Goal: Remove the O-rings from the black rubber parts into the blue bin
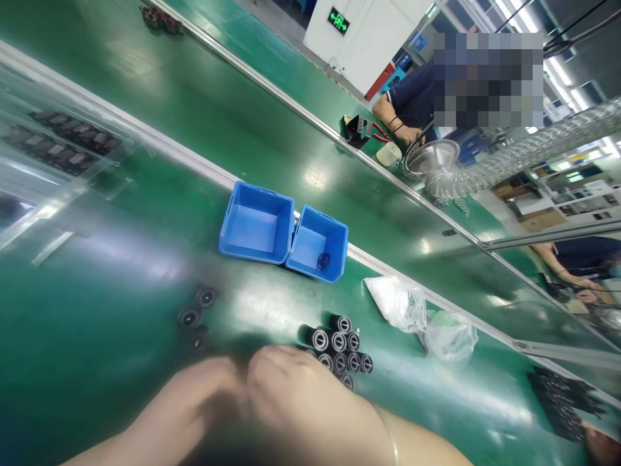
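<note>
Nearest, the person's left hand [213, 383] and right hand [286, 385] come close together over a shiny green table [466, 404]. Both are blurred and their fingers are hidden, so one cannot tell if either hand is holding something or bare. The step seems to be small work done with both hands together, but its details do not show.

Just past the right hand, to its right, a bunch of short black round tubes [339, 361] stands on the table. The hand hides part of the bunch, so touching cannot be told. Past the left hand lie three black round parts [189, 317]. Any next move calls for care not to bump the tubes.

Farther right are two see-through plastic bags [451, 340]. Past the tubes sit a big blue plastic bin [252, 228] and a smaller blue plastic bin [309, 243] with thin dark rings [324, 261] inside. Far off, to the right, is a co-worker's hand [411, 134].
</note>
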Motion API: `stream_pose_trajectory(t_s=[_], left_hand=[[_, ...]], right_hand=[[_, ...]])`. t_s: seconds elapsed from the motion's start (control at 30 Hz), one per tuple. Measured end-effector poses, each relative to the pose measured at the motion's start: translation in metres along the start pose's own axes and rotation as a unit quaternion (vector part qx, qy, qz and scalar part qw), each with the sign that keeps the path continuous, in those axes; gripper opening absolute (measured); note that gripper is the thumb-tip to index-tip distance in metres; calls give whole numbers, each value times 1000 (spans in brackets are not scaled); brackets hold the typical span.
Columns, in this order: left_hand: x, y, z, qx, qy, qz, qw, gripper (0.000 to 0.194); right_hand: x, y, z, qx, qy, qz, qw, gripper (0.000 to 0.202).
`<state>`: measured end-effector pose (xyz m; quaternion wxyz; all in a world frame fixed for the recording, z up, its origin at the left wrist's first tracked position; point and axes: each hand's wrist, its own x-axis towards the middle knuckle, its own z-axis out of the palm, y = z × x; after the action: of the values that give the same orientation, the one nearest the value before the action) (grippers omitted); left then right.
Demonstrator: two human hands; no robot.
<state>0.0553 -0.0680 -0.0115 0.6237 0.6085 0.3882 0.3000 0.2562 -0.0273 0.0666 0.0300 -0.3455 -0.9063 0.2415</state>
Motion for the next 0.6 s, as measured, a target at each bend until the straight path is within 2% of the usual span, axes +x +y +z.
stream_pose_trajectory(t_s=[0.1,0.13,0.2,0.27,0.37,0.43,0.5,0.6], left_hand=[[0,-7,-1,6,-15,11,1000,30],[0,-9,0,3,-19,17,1000,30],[0,-12,1,-15,-23,17,999,28],[0,-14,5,-59,-15,-16,998,22],[-1,-16,10,-154,16,-79,985,19],[-1,-17,10,-171,9,-91,981,28],[0,-15,8,-129,-23,-76,989,32],[2,-12,0,-36,-52,-17,998,27]], right_hand=[[9,18,-34,-7,-25,-5,1000,19],[14,29,-47,-31,9,5,999,20],[27,56,-70,-147,54,64,986,23],[42,86,-84,-291,9,141,946,24],[58,115,-87,-406,-78,185,892,23],[63,120,-83,-421,-126,200,875,24],[65,117,-81,-419,-156,216,868,27],[65,112,-82,-415,-174,219,866,29]])
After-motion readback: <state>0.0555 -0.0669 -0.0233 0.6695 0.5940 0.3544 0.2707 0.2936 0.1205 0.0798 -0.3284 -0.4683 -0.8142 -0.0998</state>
